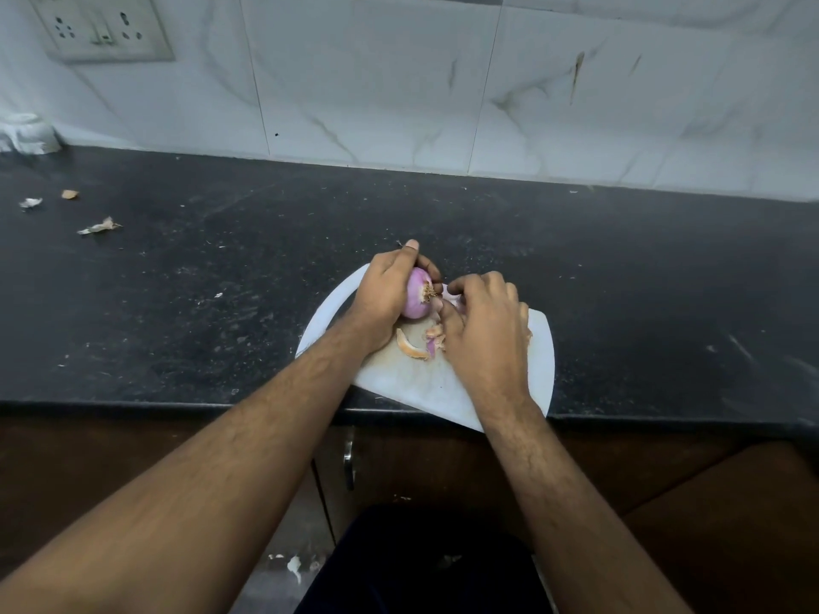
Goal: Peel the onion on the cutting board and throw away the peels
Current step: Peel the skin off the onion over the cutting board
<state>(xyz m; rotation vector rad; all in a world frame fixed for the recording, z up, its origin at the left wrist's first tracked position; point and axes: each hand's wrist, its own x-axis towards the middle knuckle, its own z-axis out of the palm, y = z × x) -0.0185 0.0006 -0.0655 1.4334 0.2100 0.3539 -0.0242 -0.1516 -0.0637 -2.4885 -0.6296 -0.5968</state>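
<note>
A purple onion (418, 298) is held just above the white cutting board (412, 378), its root end facing right. My left hand (385, 294) grips it from the left, fingers curled over its top. My right hand (481, 323) pinches a strip of pale purple skin (451, 296) beside the root end. Loose peels (419, 345), brown and purple, lie on the board under my hands.
The board sits on a black stone counter (177, 303), overhanging its front edge. Dry peel scraps (99, 226) lie at the counter's far left. A white tiled wall (399, 82) with a socket plate (99, 26) stands behind. Brown cabinet doors (664, 471) are below.
</note>
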